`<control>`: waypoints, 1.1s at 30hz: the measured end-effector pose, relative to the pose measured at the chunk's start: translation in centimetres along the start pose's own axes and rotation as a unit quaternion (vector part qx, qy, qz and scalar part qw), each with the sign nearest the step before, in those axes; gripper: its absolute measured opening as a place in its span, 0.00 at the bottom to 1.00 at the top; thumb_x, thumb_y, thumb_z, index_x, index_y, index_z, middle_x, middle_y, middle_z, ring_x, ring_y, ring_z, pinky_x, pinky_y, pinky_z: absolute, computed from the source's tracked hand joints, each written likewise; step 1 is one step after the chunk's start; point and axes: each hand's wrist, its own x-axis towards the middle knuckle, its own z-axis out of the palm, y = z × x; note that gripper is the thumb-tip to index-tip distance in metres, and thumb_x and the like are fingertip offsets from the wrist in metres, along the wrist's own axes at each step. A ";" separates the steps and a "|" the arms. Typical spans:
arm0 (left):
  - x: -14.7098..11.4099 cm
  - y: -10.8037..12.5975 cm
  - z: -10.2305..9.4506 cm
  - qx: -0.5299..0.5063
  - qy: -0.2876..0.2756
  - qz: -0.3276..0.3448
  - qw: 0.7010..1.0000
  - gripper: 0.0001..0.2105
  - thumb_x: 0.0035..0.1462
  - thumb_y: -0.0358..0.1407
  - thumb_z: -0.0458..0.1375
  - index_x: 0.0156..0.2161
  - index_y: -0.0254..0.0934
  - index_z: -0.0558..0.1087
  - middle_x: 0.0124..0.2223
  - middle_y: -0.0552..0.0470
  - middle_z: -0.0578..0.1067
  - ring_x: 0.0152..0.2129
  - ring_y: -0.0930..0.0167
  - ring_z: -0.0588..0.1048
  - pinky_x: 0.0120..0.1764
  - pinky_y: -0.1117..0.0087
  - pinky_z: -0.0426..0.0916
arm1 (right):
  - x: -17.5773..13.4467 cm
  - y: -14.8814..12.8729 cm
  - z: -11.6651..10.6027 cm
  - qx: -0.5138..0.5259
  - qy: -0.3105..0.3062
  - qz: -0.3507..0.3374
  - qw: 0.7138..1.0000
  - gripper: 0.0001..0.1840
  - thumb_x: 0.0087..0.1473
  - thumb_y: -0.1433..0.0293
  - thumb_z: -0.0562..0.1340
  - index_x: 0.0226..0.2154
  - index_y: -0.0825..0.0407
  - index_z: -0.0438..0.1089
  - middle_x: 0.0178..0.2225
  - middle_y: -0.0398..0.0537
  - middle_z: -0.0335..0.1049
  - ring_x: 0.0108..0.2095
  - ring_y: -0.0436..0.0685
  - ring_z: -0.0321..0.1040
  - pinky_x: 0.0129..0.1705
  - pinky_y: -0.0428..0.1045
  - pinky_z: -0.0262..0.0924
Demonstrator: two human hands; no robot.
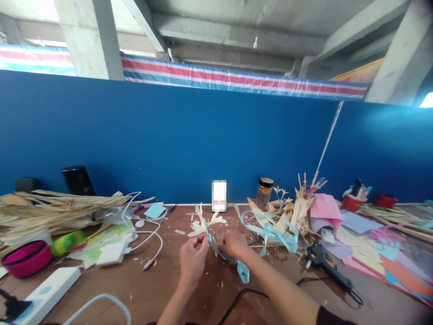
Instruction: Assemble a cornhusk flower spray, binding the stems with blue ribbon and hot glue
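A cream husk flower (197, 228), petals splayed, is pinched in the left hand (194, 253) above the table (158, 289); the right hand (234, 245) curls at pale-blue ribbon (242, 271), grip hidden. A glue gun (333, 269) lies farther right.

bright daylight | glare: blue partition (209, 140), far right | wide-angle stretch | white rectangle (219, 196) pixelated
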 end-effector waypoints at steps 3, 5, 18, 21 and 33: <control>-0.2 0.2 0.1 0.001 -0.007 0.005 1.000 0.13 0.45 0.40 0.56 0.30 0.31 0.75 0.30 0.47 0.78 0.30 0.63 0.74 0.37 0.66 0.65 | -0.1 -0.5 1.0 0.024 0.019 0.023 0.999 0.09 0.36 0.64 0.62 0.13 0.51 0.70 0.21 0.52 0.71 0.25 0.58 0.68 0.25 0.47 0.53; -0.3 0.4 0.1 0.000 -0.012 0.008 1.000 0.12 0.45 0.40 0.56 0.30 0.31 0.75 0.29 0.47 0.78 0.29 0.63 0.74 0.37 0.66 0.65 | 0.0 -0.4 1.5 0.056 0.031 0.025 0.998 0.08 0.35 0.67 0.62 0.11 0.51 0.68 0.19 0.50 0.70 0.23 0.57 0.67 0.24 0.46 0.52; -0.2 0.1 0.1 -0.043 -0.021 -0.041 0.998 0.13 0.43 0.40 0.56 0.29 0.30 0.75 0.23 0.50 0.76 0.21 0.69 0.73 0.27 0.72 0.65 | 0.4 4.4 -3.3 0.415 0.219 0.032 0.883 0.13 0.44 0.59 0.54 0.28 0.52 0.64 0.19 0.40 0.63 0.20 0.50 0.58 0.21 0.45 0.49; -0.4 0.0 0.4 -0.050 -0.026 -0.043 0.997 0.12 0.44 0.39 0.57 0.29 0.31 0.75 0.24 0.50 0.76 0.22 0.69 0.73 0.28 0.73 0.65 | -1.9 2.9 -3.3 0.459 0.202 0.002 0.865 0.12 0.43 0.61 0.57 0.28 0.52 0.64 0.20 0.39 0.62 0.19 0.48 0.55 0.21 0.44 0.48; -1.2 0.1 1.1 -0.045 -0.040 -0.044 0.997 0.12 0.44 0.38 0.57 0.31 0.31 0.76 0.29 0.47 0.78 0.28 0.64 0.75 0.33 0.69 0.67 | -4.5 -1.1 2.8 0.435 0.147 -0.104 0.882 0.05 0.51 0.70 0.54 0.27 0.53 0.63 0.26 0.43 0.67 0.28 0.53 0.63 0.32 0.46 0.56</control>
